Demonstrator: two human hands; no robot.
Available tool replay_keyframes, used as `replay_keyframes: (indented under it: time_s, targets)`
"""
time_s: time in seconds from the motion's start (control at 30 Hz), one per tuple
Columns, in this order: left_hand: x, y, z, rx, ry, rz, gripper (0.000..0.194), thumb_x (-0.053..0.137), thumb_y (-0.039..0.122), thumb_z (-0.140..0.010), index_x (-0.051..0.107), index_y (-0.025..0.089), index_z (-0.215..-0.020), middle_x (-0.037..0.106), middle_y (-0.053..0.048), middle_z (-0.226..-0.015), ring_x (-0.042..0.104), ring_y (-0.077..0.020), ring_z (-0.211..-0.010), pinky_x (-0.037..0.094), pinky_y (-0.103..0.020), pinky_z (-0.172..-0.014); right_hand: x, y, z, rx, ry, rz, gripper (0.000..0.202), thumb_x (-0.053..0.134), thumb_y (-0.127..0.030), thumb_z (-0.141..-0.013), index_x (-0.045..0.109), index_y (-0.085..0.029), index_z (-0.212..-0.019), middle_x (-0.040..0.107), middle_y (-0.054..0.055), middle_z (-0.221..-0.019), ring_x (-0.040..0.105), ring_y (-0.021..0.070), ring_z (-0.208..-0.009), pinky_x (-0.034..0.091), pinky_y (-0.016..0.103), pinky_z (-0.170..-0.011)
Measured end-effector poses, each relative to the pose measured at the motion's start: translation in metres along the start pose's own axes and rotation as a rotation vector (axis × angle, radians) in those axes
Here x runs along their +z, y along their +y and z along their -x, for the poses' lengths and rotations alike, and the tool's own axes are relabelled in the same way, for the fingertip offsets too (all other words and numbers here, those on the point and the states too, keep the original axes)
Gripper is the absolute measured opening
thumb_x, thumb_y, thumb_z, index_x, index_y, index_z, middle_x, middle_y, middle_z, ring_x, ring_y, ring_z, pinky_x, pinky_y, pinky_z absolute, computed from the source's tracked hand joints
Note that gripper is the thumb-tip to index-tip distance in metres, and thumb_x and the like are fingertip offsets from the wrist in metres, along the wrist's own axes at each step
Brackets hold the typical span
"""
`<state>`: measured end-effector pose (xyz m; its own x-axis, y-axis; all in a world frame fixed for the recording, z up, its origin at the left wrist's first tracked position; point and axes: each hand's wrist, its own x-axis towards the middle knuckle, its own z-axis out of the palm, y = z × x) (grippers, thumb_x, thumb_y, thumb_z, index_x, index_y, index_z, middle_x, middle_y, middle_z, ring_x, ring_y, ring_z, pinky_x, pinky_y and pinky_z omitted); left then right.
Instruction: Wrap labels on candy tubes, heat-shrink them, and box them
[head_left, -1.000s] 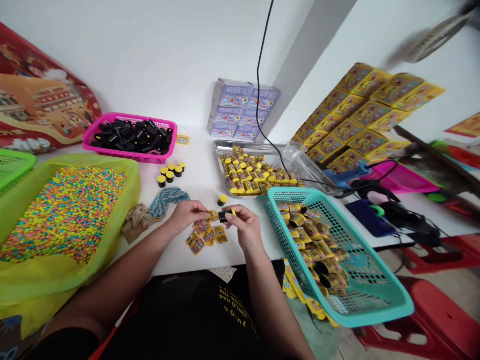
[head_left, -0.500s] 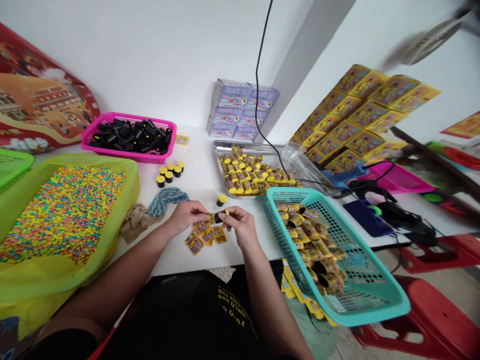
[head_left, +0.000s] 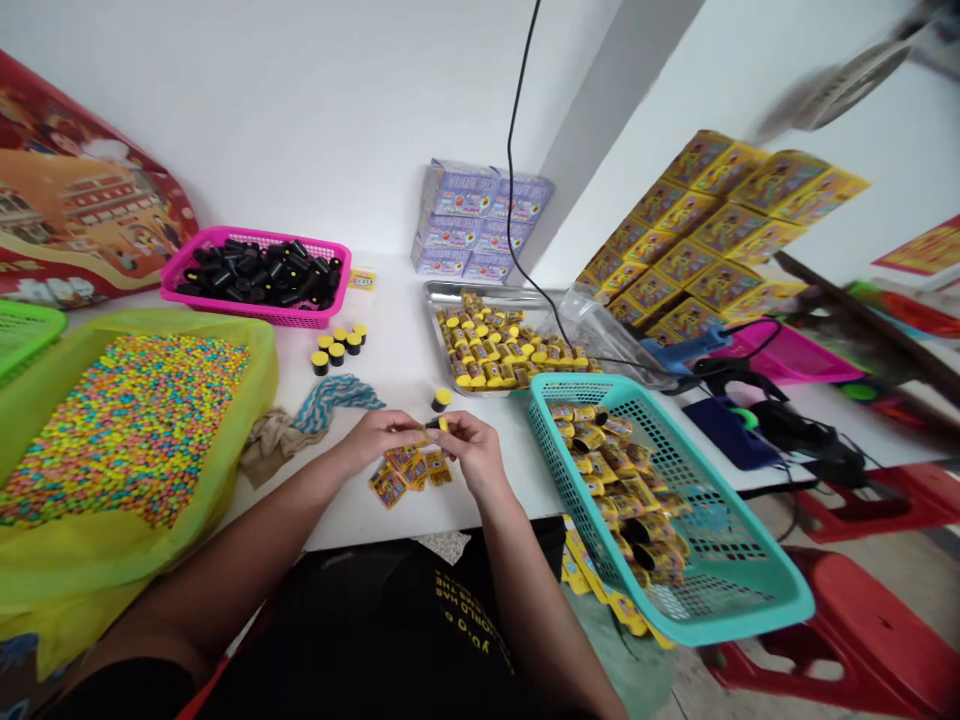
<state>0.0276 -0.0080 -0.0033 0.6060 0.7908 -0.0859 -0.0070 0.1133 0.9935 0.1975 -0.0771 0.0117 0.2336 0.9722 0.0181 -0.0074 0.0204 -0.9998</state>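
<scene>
Just above a small pile of yellow printed labels (head_left: 405, 472), both hands meet at the front of the white table. My right hand (head_left: 471, 448) pinches a small black canister with a yellow lid (head_left: 442, 425). My left hand (head_left: 382, 440) has its fingers closed on a yellow label (head_left: 421, 438) at the canister's left end. Part of the canister is hidden by the fingers. Behind the hands stands one upright black canister with a yellow lid (head_left: 442, 400). Several more such canisters (head_left: 337, 350) stand in a group further left.
A candy-filled tray (head_left: 259, 345) is on the left, a pink basket (head_left: 169, 275) of black canisters behind it. A metal tray (head_left: 433, 318) holds wrapped canisters; a teal basket (head_left: 750, 590) is at right. A striped cloth (head_left: 334, 398) lies near my left hand.
My hands have closed in nearer to each other around the canister. The canister is more covered by the fingers and its yellow lid is turned more toward the camera.
</scene>
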Motion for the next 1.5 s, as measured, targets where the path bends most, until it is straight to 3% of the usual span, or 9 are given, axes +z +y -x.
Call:
replay_keyframes:
  time_s: [0.13,0.27,0.53,0.8,1.0,1.1,1.27,1.4,1.5]
  targets:
    - [0.005,0.000,0.003,-0.077,-0.064,0.208,0.032,0.082,0.037,-0.063,0.073,0.013,-0.080,0.068,-0.002,-0.072,0.059,-0.0134,-0.066,0.044,-0.025,-0.064,-0.002,0.008,-0.003,-0.084,-0.076,0.024,0.042,0.085,-0.049,-0.058,0.071,-0.020,-0.085,0.064,0.000,-0.070,0.056,0.0143,-0.059,0.048,0.027,-0.052]
    - [0.009,0.001,0.004,-0.134,-0.051,0.378,0.033,0.086,0.032,-0.057,0.069,0.013,-0.077,0.065,-0.001,-0.071,0.059,-0.0126,-0.065,0.046,-0.027,-0.065,-0.004,0.011,-0.005,-0.134,-0.123,0.105,0.038,0.080,-0.048,-0.066,0.074,-0.020,-0.091,0.062,0.000,-0.070,0.053,0.0127,-0.059,0.046,0.026,-0.052]
    - [0.008,-0.004,0.004,-0.132,-0.068,0.400,0.031,0.083,0.033,-0.064,0.064,0.012,-0.075,0.063,-0.002,-0.064,0.057,-0.0107,-0.055,0.043,-0.024,-0.056,-0.009,0.010,-0.003,-0.201,-0.108,0.141,0.031,0.072,-0.045,-0.076,0.074,-0.022,-0.097,0.057,-0.001,-0.073,0.053,0.0121,-0.058,0.046,0.026,-0.053]
    - [0.009,-0.003,0.002,-0.115,-0.039,0.620,0.032,0.087,0.028,-0.060,0.064,0.013,-0.077,0.066,-0.003,-0.073,0.065,-0.0149,-0.069,0.050,-0.028,-0.069,0.010,0.012,0.008,-0.446,-0.100,0.514,0.045,0.063,-0.038,-0.087,0.061,-0.024,-0.130,0.063,0.008,-0.100,0.061,0.0198,-0.086,0.054,0.032,-0.068]
    - [0.008,-0.005,0.002,-0.121,-0.027,0.639,0.036,0.088,0.027,-0.058,0.065,0.013,-0.081,0.068,-0.004,-0.078,0.065,-0.0152,-0.072,0.051,-0.028,-0.069,0.018,0.011,0.007,-0.362,-0.036,0.449,0.030,0.068,-0.040,-0.082,0.069,-0.023,-0.107,0.063,0.004,-0.090,0.060,0.0166,-0.074,0.049,0.027,-0.058]
    - [0.007,-0.006,0.001,-0.172,-0.038,0.623,0.041,0.087,0.040,-0.061,0.065,0.014,-0.083,0.068,-0.005,-0.076,0.064,-0.0152,-0.065,0.049,-0.026,-0.060,0.016,0.012,0.008,-0.339,0.017,0.409,0.023,0.072,-0.041,-0.078,0.068,-0.022,-0.088,0.061,0.001,-0.079,0.057,0.0149,-0.066,0.046,0.026,-0.054]
    - [0.005,-0.009,-0.002,-0.233,-0.069,0.619,0.046,0.076,0.055,-0.071,0.065,0.013,-0.084,0.070,-0.008,-0.072,0.065,-0.0169,-0.060,0.050,-0.027,-0.059,0.016,0.014,0.012,-0.637,0.238,0.625,0.019,0.067,-0.030,-0.083,0.065,-0.023,-0.100,0.060,0.004,-0.083,0.056,0.0183,-0.071,0.050,0.033,-0.063]
    - [0.005,-0.012,-0.004,-0.212,-0.024,0.758,0.034,0.087,0.036,-0.061,0.065,0.013,-0.073,0.067,-0.004,-0.066,0.062,-0.0132,-0.058,0.050,-0.024,-0.059,0.022,0.015,0.013,-0.803,0.138,0.766,0.025,0.061,-0.025,-0.087,0.065,-0.024,-0.112,0.063,0.010,-0.095,0.059,0.0234,-0.086,0.053,0.040,-0.076]
    - [0.003,-0.012,-0.006,-0.187,0.049,0.798,0.027,0.087,0.020,-0.056,0.066,0.013,-0.071,0.066,-0.002,-0.065,0.061,-0.0116,-0.057,0.048,-0.023,-0.058,0.027,0.018,0.013,-0.755,0.124,0.663,0.031,0.064,-0.029,-0.087,0.063,-0.023,-0.118,0.063,0.010,-0.101,0.060,0.0230,-0.089,0.054,0.038,-0.073]
